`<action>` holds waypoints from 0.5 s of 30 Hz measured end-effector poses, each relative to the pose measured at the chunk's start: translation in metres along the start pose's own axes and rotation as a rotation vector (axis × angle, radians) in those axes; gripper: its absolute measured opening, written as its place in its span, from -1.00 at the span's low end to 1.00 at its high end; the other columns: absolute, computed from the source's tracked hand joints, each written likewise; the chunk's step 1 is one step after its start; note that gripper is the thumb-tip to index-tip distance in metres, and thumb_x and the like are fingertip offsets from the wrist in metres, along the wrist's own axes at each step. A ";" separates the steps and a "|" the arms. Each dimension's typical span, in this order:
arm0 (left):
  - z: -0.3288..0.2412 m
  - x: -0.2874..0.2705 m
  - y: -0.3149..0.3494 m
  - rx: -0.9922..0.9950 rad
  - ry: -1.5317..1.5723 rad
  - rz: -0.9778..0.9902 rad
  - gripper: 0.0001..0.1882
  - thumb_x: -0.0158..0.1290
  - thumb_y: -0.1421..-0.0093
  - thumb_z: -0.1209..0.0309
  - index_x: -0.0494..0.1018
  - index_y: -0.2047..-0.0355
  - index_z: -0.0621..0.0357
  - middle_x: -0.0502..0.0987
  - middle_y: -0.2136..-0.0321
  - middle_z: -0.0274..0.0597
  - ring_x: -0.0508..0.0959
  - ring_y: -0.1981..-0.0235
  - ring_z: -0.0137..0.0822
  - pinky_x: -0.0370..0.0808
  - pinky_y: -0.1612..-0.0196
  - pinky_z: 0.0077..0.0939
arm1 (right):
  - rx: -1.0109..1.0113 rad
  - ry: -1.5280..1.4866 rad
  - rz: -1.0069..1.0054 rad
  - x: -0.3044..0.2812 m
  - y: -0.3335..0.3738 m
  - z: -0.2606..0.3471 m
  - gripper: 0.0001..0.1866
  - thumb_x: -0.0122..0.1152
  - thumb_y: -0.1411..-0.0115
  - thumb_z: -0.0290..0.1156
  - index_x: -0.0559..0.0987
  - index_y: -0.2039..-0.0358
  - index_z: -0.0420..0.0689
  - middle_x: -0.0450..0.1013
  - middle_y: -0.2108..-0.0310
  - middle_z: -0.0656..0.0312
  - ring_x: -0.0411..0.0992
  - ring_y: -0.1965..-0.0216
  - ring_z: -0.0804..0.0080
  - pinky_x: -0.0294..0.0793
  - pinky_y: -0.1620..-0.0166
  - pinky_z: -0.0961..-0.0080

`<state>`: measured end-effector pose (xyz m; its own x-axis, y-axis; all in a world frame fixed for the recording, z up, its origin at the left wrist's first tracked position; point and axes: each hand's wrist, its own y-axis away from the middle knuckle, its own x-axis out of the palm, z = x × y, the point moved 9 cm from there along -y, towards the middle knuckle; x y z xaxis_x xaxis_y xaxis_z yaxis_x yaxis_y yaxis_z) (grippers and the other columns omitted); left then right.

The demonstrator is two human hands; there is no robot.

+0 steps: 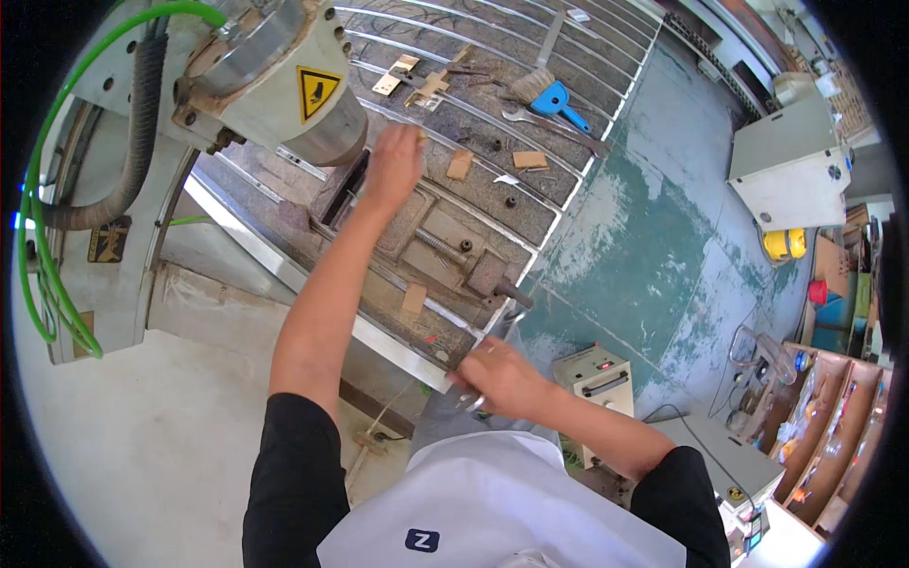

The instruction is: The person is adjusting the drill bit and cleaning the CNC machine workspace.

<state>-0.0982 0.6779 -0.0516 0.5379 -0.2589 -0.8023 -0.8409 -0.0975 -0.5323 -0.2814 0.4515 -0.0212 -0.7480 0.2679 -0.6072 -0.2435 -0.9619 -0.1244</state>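
Observation:
A machine vise (pixel 417 222) lies on the slotted machine bed, with its threaded screw (pixel 441 244) exposed. My left hand (pixel 393 170) is closed over the vise's jaw end, just below the spindle head (pixel 327 133). Something small and yellowish peeks out by its fingers, too small to name. At the bed's near corner, my right hand (pixel 507 379) is wrapped round a shiny metal handle (pixel 473 403). Most of that handle is hidden by my fingers. Beyond this hand, the vise's screw end (pixel 513 294) sticks out past the bed's edge.
A blue dustpan (pixel 559 102), a brush (pixel 530 85) and a large wrench (pixel 549 126) lie on the far bed. Several wooden blocks (pixel 460 165) and loose nuts are scattered nearby. A green hose (pixel 40 189) hangs at left. Cabinets (pixel 791 156) and a parts shelf (pixel 833 435) stand right.

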 end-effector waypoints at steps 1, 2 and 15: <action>-0.012 -0.007 0.000 -0.090 0.118 -0.027 -0.80 -0.05 -0.22 0.41 0.38 0.26 0.34 0.45 0.37 0.09 0.45 0.34 0.11 0.39 0.25 -0.10 | -0.010 0.006 0.009 -0.017 -0.004 0.004 -0.76 0.20 0.08 -0.53 0.36 0.38 -0.17 0.37 0.51 0.08 0.40 0.41 0.09 0.34 0.20 0.26; -0.020 -0.014 0.003 -0.178 0.233 -0.054 -0.79 -0.06 -0.22 0.41 0.36 0.25 0.35 0.45 0.39 0.07 0.44 0.39 0.11 0.40 0.28 -0.13 | 0.166 0.047 -0.104 -0.047 -0.007 -0.011 -0.77 0.17 0.03 -0.53 0.35 0.36 -0.19 0.37 0.48 0.03 0.38 0.39 0.03 0.34 0.23 0.22; -0.025 0.010 0.120 -1.331 1.258 -0.050 -0.68 -0.06 -0.20 0.55 0.32 0.01 0.30 0.41 0.46 -0.29 0.35 0.55 -0.54 0.29 0.53 -0.67 | 0.297 0.666 -0.083 -0.212 -0.118 -0.340 -0.67 0.00 0.03 -0.65 0.31 0.19 -0.21 0.31 0.24 -0.14 0.32 0.17 -0.15 0.33 0.15 0.01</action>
<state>-0.1951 0.6395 -0.1167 0.7303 -0.6547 0.1948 -0.6483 -0.5744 0.4997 0.1157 0.4892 -0.1444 -0.2092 0.1583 -0.9650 -0.5110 -0.8591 -0.0301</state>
